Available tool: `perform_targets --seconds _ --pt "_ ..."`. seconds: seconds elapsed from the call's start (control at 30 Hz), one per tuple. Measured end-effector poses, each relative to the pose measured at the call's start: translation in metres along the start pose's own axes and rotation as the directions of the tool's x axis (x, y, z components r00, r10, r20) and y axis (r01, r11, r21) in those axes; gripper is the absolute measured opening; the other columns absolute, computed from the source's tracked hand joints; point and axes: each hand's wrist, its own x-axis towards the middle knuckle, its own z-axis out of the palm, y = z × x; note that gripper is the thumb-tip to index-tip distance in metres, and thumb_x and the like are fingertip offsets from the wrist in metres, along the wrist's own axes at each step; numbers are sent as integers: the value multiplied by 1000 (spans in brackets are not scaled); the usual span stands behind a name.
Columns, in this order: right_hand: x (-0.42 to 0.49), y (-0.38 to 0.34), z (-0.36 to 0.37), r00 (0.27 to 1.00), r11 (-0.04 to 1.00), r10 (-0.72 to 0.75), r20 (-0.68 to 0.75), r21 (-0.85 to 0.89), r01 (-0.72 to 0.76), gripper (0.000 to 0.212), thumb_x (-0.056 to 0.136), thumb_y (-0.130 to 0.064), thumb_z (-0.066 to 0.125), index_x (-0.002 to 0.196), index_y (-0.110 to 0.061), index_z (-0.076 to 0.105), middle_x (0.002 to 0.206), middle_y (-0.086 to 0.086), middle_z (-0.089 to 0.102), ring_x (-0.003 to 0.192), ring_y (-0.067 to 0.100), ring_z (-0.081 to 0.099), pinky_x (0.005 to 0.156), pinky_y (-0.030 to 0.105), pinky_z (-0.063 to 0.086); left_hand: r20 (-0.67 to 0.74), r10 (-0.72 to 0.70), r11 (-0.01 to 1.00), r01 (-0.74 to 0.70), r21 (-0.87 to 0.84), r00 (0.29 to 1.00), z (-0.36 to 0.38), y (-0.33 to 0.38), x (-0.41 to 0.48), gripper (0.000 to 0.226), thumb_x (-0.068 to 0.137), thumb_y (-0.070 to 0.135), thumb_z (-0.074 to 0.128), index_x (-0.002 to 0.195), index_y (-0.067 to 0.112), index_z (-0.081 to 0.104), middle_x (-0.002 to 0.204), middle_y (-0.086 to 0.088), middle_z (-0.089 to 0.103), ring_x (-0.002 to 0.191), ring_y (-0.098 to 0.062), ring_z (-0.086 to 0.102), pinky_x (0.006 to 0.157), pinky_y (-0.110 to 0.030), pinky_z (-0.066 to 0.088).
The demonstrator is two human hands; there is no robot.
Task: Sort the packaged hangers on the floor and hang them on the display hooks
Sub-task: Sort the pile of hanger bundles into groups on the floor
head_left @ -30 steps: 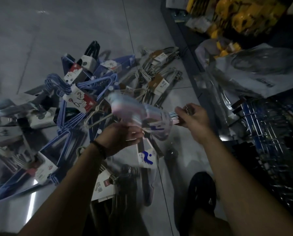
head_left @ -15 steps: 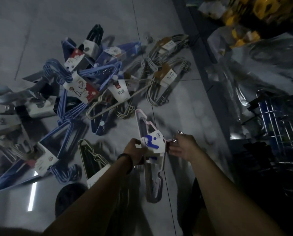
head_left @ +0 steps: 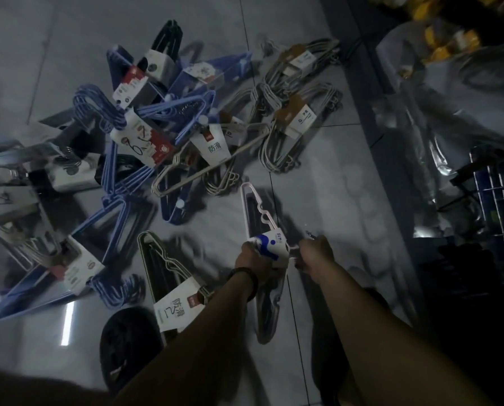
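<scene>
Near right of floor pile (head_left: 145,142): pink hanger pack (head_left: 252,206), left hand (head_left: 253,260) gripping label (head_left: 270,249), right hand (head_left: 315,253) pinching hook (head_left: 293,248). Risk: thin hook grip slips, pack drops into pile; dim light invites wrong sorting.

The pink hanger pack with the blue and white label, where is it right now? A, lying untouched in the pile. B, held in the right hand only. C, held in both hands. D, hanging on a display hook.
C: the left hand grips the pink hanger pack at its label and the right hand holds its hook end.
</scene>
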Motion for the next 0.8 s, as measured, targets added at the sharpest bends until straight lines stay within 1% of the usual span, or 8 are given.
perform_targets --seconds 0.1,0.17,0.3,0.4,0.53,0.6,0.67,0.8 --pt "-11 -2 -3 994 980 -93 -59 -182 81 53 97 -19 55 148 -12 48 138 21 57 98 34 63 74 35 57 23 42 996 -43 74 999 -14 1 -7 50 92 17 72 138 12 53 137 -8 61 121 -24 59 102 -29 50" --pt "-21 -8 -6 992 936 -116 -40 -338 96 55 96 -24 59 148 -9 47 142 25 49 112 39 60 75 30 45 53 93 964 -104 246 994 -29 8 -17 55 90 18 74 141 11 55 138 -8 62 121 -26 61 97 -27 51" --pt "-66 -40 -2 945 730 -316 80 -615 297 42 96 -36 62 130 -11 57 133 20 52 111 38 61 95 44 52 163 150 808 -216 549 975 -67 27 -57 58 94 26 72 148 17 52 146 -8 57 132 -27 56 111 -35 45" --pt "-114 -75 15 832 638 -452 323 -535 554 28 105 -29 49 115 -10 66 113 17 69 98 32 68 87 42 56 155 184 681 -240 692 971 -111 35 -96 52 98 38 65 148 27 53 153 -4 49 140 -26 47 116 -41 41" --pt "-215 -105 44 570 315 -476 670 -476 821 20 106 -26 48 94 -16 62 98 7 66 97 30 64 78 35 49 16 264 568 -168 806 964 -191 17 -162 47 102 43 57 145 24 54 153 -7 49 137 -28 50 112 -39 44" --pt "-265 -107 59 450 159 -430 783 -426 891 25 107 -34 50 96 -15 63 100 2 63 95 25 60 76 33 45 -9 266 494 -128 860 964 -232 0 -200 44 105 41 51 142 20 56 150 -8 53 133 -28 53 107 -38 44" --pt "-307 -104 74 391 45 -366 844 -404 914 34 107 -41 50 112 -11 66 111 8 67 97 26 63 78 37 47 -73 258 465 -57 883 963 -269 -19 -244 43 105 38 51 142 17 57 148 -6 54 134 -27 53 108 -38 43" --pt "-377 -95 93 318 -66 -353 880 -362 930 38 106 -40 52 117 -8 69 113 15 67 96 28 64 76 37 47 -195 261 453 59 889 945 -323 -56 -316 43 103 40 54 141 20 59 148 -3 56 135 -25 53 111 -33 41"
